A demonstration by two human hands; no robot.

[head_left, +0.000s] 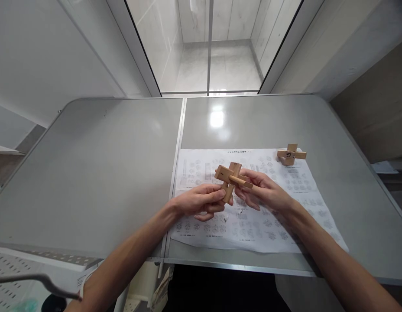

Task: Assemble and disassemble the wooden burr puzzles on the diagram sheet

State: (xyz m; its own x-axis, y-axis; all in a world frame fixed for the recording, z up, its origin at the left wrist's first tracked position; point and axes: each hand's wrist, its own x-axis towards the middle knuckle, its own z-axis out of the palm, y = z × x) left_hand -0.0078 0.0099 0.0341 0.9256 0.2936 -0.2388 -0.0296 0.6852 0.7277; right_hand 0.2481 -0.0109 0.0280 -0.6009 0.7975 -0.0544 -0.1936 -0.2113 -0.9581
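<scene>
A wooden burr puzzle of crossed, interlocking sticks is held above the printed sheet, tilted. My left hand grips its lower stick, the thumb pressed on the near face. From the other side my right hand holds the puzzle by a stick that points right, with the lower fingers partly loose beneath. Small dark marks show on two of the sticks. Some of the right fingertips are hidden behind the wood.
A paper sheet with printed diagrams lies on the grey folding table. A second wooden burr puzzle, marked with a dark letter, stands on its upper right corner. Behind the table is a glass panel. A white perforated surface sits lower left.
</scene>
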